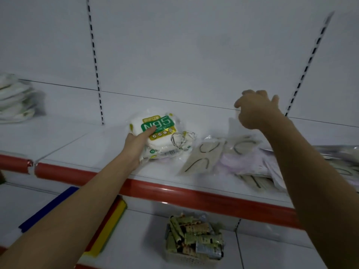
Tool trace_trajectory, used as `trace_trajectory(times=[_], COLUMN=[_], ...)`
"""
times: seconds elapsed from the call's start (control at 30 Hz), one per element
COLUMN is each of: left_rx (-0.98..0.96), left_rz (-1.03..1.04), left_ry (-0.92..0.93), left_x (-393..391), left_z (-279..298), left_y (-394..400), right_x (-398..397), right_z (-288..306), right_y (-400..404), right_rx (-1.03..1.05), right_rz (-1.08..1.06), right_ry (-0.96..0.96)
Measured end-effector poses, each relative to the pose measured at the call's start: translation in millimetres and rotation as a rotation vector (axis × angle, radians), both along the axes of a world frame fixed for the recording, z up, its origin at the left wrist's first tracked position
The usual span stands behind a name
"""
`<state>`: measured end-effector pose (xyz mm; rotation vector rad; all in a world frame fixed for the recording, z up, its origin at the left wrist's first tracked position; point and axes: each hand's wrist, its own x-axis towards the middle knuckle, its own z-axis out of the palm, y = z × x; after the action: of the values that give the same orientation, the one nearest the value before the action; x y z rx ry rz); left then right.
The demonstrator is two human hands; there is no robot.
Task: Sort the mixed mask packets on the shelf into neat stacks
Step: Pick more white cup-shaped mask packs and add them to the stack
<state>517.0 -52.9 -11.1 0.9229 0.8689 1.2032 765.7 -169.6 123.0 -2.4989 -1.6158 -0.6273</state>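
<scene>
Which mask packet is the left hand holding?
The white N95 packet with the green label, gripped by the left hand; the beige packets to its right lie flat, untouched.

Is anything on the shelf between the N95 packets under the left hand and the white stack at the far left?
Nothing visible. The left hand holds the N95 packets, and the shelf between them and the white stack shows only bare surface.
</scene>
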Motion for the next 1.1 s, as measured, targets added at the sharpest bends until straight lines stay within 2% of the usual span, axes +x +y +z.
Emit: trace_trajectory(times=[0.07,0.13,0.33,0.47,0.6,0.73,0.87,0.97,1.03,1.1], left_rx=[0.032,0.076,0.121,0.077,-0.054,-0.112,-0.025,0.075,0.047,-0.023], left_rz=[0.044,0.092,0.179,0.159,0.152,0.197,0.199,0.165,0.079,-0.163], left_ry=[-0.005,-0.013,-0.081,-0.01,-0.009,0.04,0.047,0.035,0.034,-0.092], left_x=[4,8,6,13,10,-1,5,15,21,25], left_z=[1,7,24,17,9,-1,0,11,22,38], left_y=[3,7,21,25,31,42,40,28,14,-3], right_x=[-10,-22,-30,-37,-32,-14,-7,-17,-27,-38], right_z=[-4,-28,-101,-115,-105,-86,-75,-70,-69,-74], right_y=[15,33,88,101,106,104,97,88,84,79], right_rx=[0.129,0.152,-0.215,-0.131,0.135,0.53,0.973,1.134,1.016,0.686], right_rz=[0.23,0.414,0.481,0.542,0.499,0.506,0.474,0.538,0.737,0.953], right_ry=[0.201,0.346,0.391,0.522,0.518,0.664,0.795,0.818,0.768,0.648])
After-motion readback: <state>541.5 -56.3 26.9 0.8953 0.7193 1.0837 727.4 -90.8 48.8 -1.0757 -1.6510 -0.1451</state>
